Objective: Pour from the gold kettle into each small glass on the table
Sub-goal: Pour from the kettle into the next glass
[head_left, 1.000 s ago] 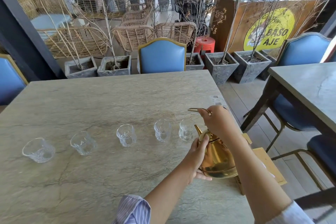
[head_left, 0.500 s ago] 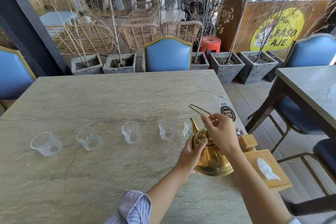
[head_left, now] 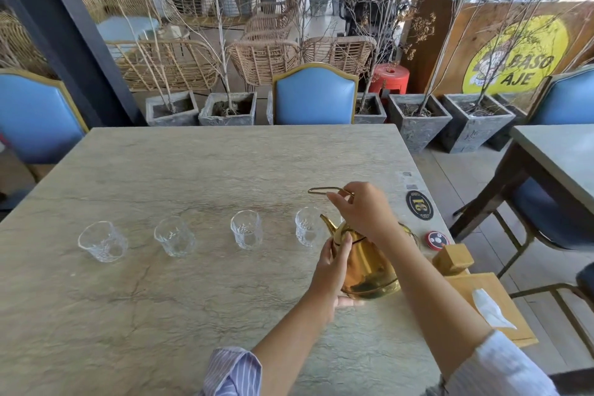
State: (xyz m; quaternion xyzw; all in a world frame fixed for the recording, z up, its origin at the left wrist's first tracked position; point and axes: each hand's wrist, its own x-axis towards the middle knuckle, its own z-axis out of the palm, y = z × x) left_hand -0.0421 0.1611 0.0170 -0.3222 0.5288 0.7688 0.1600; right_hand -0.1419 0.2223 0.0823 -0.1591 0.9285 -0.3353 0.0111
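Observation:
A row of small clear glasses stands on the stone table (head_left: 193, 170): glass one (head_left: 103, 241), glass two (head_left: 175, 236), glass three (head_left: 247, 229) and a fourth glass (head_left: 307, 226). The gold kettle (head_left: 369, 267) sits just right of the fourth glass, its spout pointing left and close to that glass's rim. My left hand (head_left: 331, 270) grips the kettle's body from the left and underneath. My right hand (head_left: 360, 209) pinches its thin wire handle above. Anything behind the kettle and my right hand is hidden.
A wooden tissue box (head_left: 482, 299) sits at the table's right edge, with a red round disc (head_left: 437, 239) and a black round sticker (head_left: 419, 205) beside it. A blue chair (head_left: 316, 96) stands at the far side. Another table (head_left: 562, 154) stands to the right.
The kettle has moved left and away from the table's right edge, up to the row of glasses. It and my right hand now cover the rightmost glass seen earlier.

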